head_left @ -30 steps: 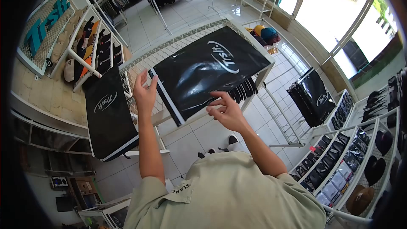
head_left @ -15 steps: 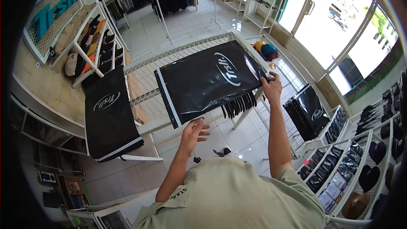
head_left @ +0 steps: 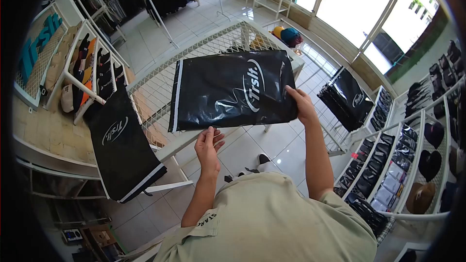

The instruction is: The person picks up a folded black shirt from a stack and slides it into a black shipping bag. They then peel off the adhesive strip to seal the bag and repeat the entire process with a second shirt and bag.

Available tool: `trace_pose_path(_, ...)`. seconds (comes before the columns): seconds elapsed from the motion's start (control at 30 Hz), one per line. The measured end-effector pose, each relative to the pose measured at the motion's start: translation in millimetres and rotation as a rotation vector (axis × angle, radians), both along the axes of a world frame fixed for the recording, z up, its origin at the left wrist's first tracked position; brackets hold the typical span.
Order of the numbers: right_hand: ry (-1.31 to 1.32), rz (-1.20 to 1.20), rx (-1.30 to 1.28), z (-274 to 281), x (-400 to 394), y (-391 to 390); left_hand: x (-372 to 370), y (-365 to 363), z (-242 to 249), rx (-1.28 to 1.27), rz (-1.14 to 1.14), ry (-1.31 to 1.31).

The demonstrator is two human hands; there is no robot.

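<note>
you have the black bag (head_left: 233, 92) lifted flat above the wire-mesh desk (head_left: 160, 85). your left hand (head_left: 208, 146) pinches its near edge, fingers closed on the plastic. your right hand (head_left: 301, 104) grips the right edge, though how firmly its fingers close you cannot tell. the plastic looks slick and shiny, so it could slide out of that light left pinch and sag, or fold on itself and crease across the white logo. a corner could also catch on the mesh as it comes down. a second black bag (head_left: 121, 150) hangs over the desk's left end. around you are a white tiled floor (head_left: 242, 153), shelves of caps (head_left: 82, 68), clothing racks and bright glass doors (head_left: 359, 0).
</note>
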State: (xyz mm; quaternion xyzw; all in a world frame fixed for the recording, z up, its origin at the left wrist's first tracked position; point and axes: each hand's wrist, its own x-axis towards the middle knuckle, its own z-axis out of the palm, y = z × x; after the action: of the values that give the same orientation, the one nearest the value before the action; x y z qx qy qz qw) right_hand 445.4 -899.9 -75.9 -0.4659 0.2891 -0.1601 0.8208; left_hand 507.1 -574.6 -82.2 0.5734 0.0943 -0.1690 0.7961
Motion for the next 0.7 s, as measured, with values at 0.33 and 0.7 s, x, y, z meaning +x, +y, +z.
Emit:
trace_pose_path(0.33,0.073,0.080,-0.115,-10,-14,32,-9,40,-17,-0.052,0.008,-0.044)
trace_pose_path(0.7,-0.036,0.114,0.143,-29,-13,48,-8,38,-1,-0.146,0.168,-0.125)
